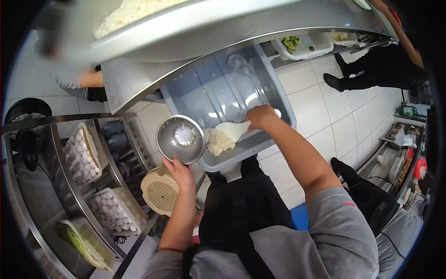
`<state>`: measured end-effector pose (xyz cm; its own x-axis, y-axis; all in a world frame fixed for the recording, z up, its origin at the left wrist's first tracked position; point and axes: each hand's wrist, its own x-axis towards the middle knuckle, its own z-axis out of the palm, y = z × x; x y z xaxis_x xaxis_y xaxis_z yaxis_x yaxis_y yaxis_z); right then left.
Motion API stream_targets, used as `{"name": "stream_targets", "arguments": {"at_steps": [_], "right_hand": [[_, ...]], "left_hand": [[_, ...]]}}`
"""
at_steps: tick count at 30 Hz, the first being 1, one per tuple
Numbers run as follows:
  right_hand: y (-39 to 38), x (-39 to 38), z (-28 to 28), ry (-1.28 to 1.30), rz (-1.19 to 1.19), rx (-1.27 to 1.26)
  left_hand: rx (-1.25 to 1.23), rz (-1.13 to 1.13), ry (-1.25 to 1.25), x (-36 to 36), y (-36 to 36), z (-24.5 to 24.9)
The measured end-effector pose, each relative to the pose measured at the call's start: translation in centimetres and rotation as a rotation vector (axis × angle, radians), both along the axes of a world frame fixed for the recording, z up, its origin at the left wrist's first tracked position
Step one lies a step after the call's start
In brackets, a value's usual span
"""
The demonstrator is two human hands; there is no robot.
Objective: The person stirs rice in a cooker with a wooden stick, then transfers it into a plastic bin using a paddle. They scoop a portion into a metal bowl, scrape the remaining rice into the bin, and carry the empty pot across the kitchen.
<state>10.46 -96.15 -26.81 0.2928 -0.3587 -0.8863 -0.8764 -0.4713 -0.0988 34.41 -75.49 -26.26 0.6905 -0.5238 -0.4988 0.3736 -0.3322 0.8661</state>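
Observation:
My left hand [179,173] grips the rim of a shiny metal bowl [173,135], which looks bare inside. In my right hand [263,116] is a white rice paddle [236,129], its handle end showing past my fingers. The paddle's blade touches a clump of white rice [218,141] in the near left corner of a large grey plastic bin [284,88]. A few grains stick to the bin floor elsewhere. The bowl hangs over the bin's left edge, just beside the rice.
A steel counter [139,88] with a white tub of rice [134,16] overhangs the bin's far end. Shelves on the left hold baskets of eggs [114,211] and leafy vegetables [76,242]. A beige perforated stool [160,193] stands below my left hand. Other people stand at both sides.

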Motion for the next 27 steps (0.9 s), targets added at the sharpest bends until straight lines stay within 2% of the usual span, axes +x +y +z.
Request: {"name": "stream_targets", "arguments": {"at_steps": [2, 3, 4, 6, 8, 10, 11, 12, 13, 14, 17, 18, 20, 22, 23, 24, 26, 27], "right_hand": [[1.5, 2.2, -2.5, -0.148, 0.022, 0.005], [2.0, 2.8, -3.1, -0.197, 0.038, -0.049], [1.9, 3.2, -3.5, -0.196, 0.054, -0.044], [1.4, 3.4, -4.2, -0.163, -0.026, 0.153], [1.7, 1.9, -5.0, -0.23, -0.062, 0.179], [2.4, 0.3, -4.0, -0.283, -0.199, 0.227], [2.7, -0.6, -3.1, -0.283, -0.189, 0.219], [2.8, -1.3, -1.2, -0.26, -0.298, 0.223], [2.6, -2.0, 0.7, -0.237, -0.409, 0.222], [2.2, -3.0, 2.1, -0.24, -0.405, 0.204], [0.9, -4.7, 7.1, -0.285, -0.504, 0.27], [0.4, -4.8, 9.6, -0.28, -0.501, 0.231], [0.0, -4.6, 13.5, -0.276, -0.5, 0.182], [0.6, -2.7, 16.3, -0.385, -0.072, -0.378], [1.2, -0.7, 17.3, -0.319, -0.073, -0.414], [2.2, 1.1, 17.9, -0.258, 0.024, -0.515], [3.5, 2.3, 17.8, -0.16, 0.187, -0.716], [3.3, 1.7, 18.3, -0.16, 0.177, -0.72]], "left_hand": [[0.002, 0.182, 0.265, -0.4, 1.4, -0.2], [-0.002, 0.156, 0.326, -0.1, 1.8, -0.4], [-0.001, 0.174, 0.328, 0.4, 2.0, -0.6], [-0.043, 0.114, 0.32, 1.6, 2.2, -0.9], [-0.13, 0.081, 0.24, 2.5, 1.0, 0.8], [-0.094, -0.169, -0.065, 3.4, -0.3, 2.4], [-0.127, -0.229, -0.175, 3.4, -1.3, 2.7], [-0.139, -0.221, -0.178, 3.4, -2.4, 3.0], [-0.124, -0.376, -0.273, 3.4, -3.7, 3.4], [-0.107, -0.53, -0.369, 3.3, -5.1, 3.8], [-0.117, -0.594, -0.454, 2.1, -9.2, 4.6], [-0.136, -0.594, -0.455, 2.0, -10.0, 4.6], [-0.051, -0.802, -0.651, 1.9, -11.0, 3.5], [-0.023, -0.853, -0.588, 1.5, -10.9, 2.2], [0.033, -0.775, -0.295, 1.0, -10.8, 2.3], [0.093, -0.692, -0.004, 0.7, -10.5, 2.4], [0.099, -0.655, 0.047, 0.9, -10.3, 2.3], [0.135, -0.592, 0.083, 1.0, -10.0, 2.4]]}}
